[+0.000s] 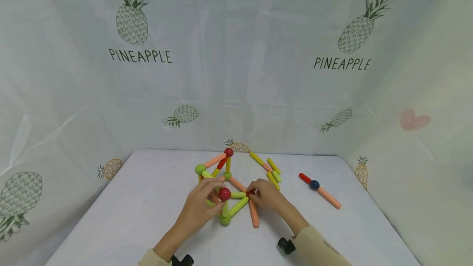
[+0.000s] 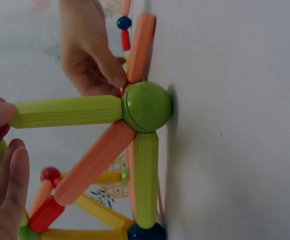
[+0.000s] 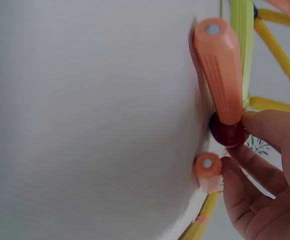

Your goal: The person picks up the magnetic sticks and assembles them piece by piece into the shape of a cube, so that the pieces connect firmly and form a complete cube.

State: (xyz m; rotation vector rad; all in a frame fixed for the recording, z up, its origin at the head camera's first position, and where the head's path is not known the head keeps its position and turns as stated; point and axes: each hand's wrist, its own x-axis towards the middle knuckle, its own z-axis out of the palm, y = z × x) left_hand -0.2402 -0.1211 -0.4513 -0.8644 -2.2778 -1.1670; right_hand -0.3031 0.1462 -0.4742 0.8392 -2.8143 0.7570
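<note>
A frame of magnetic rods and balls stands on the table. My left hand point(image 1: 199, 203) grips a red ball point(image 1: 224, 194) at its raised corner; in the left wrist view its thumb lies where a lime rod point(image 2: 67, 112) meets that ball. Below, a green ball point(image 1: 224, 220) joins more rods. My right hand point(image 1: 271, 196) pinches a low red ball point(image 3: 228, 131) at the frame's right corner. One orange rod point(image 1: 254, 214) sticks out from this ball toward me. Another orange rod point(image 3: 208, 170) shows its end beside the right fingertips.
Several loose yellow and lime rods point(image 1: 272, 180) lie at the back, beyond the right hand. Farther right is a blue ball point(image 1: 314, 184) with a red rod and an orange rod attached. A printed cloth point(image 1: 236, 73) hangs behind the table point(image 1: 122, 225).
</note>
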